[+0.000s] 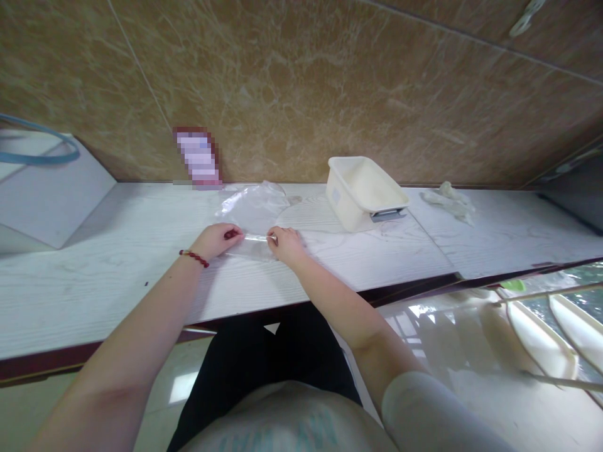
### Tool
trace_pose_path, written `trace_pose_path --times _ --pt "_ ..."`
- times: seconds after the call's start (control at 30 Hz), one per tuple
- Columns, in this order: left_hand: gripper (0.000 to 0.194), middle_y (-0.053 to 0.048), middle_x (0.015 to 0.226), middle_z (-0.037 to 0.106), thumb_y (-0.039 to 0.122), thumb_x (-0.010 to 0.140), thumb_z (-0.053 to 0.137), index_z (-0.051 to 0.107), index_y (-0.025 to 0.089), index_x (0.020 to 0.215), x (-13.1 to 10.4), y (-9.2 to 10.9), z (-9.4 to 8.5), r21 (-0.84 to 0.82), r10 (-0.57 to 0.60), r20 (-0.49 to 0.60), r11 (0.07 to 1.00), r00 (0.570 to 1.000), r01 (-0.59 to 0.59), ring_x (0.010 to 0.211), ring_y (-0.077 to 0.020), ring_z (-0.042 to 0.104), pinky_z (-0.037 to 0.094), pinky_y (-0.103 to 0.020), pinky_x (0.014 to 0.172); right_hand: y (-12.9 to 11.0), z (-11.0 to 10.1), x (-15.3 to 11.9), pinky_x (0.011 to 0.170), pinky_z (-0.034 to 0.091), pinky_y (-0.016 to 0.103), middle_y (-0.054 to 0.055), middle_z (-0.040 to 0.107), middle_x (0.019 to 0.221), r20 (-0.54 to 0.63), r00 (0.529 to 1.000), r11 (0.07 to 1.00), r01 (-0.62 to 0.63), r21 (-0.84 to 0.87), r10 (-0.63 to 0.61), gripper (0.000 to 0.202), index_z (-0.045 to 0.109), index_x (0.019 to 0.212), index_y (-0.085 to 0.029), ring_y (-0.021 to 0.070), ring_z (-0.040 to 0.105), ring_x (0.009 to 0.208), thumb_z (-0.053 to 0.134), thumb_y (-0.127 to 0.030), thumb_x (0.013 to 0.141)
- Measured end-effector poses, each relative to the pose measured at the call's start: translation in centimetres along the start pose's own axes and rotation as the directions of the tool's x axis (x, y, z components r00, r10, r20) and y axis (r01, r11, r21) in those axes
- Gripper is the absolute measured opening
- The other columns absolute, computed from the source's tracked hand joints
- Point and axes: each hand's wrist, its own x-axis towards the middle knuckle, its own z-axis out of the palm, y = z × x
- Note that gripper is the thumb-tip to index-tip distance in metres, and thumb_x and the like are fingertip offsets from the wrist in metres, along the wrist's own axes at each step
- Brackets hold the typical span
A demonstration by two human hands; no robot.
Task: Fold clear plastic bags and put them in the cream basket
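Note:
A clear plastic bag [257, 204] lies on the white wood-grain counter, its far part spread towards the wall. My left hand [220, 239] pinches the left end of a narrow shiny fold across the bag. At the right end of the same fold, my right hand [286, 243] has its fingers closed on the plastic. Between the two hands the folded strip looks taut, and a near flap of the bag rests on the counter below it. A red beaded bracelet [194, 257] circles my left wrist.
A cream plastic bin [346, 204] with a grey handle stands right of the bag, and a crumpled whitish cloth or glove [451, 202] lies farther right. A blurred-out phone-like object [198, 157] leans on the marble wall [282, 81]. A white box [56, 194] stands left.

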Motion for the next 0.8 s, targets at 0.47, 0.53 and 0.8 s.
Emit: trace_pose_path --times 0.47,0.53,0.8 --pt "0.045 -0.006 0.09 0.058 0.055 0.076 0.04 0.063 0.022 0.097 -0.1 -0.8 0.3 0.222 0.211 0.021 0.952 0.977 -0.21 0.087 -0.0181 0.052 0.036 -0.032 0.083 -0.1 -0.8 -0.6 0.091 0.034 0.032 0.001 0.058 0.111 0.075 0.959 0.961 0.275 -0.007 -0.274 0.025 0.06 0.1 -0.022 0.0151 0.046 0.106 0.041 -0.022 0.083" --pt "0.049 -0.006 0.099 0.055 0.06 0.072 0.043 0.061 0.026 0.102 -0.5 -0.9 0.2 0.268 0.176 0.033 0.947 0.984 -0.178 0.095 -0.0208 0.049 0.032 -0.035 0.087 0.0 -1.0 -0.8 0.092 0.034 0.034 0.002 0.056 0.115 0.105 0.957 0.961 0.274 -0.02 -0.271 0.027 0.057 0.106 -0.022 0.0161 0.045 0.109 0.042 -0.029 0.083" --pt "0.061 -0.003 0.114 0.045 0.07 0.059 0.049 0.054 0.039 0.111 -1.7 -0.5 -0.5 0.313 0.008 0.08 0.949 0.997 -0.033 0.108 -0.0279 0.036 0.025 -0.041 0.09 0.9 -1.7 -2.1 0.098 0.028 0.043 0.001 0.038 0.134 0.218 0.942 0.949 0.288 -0.125 -0.257 0.051 0.039 0.126 -0.026 0.022 0.028 0.125 0.039 -0.05 0.081"
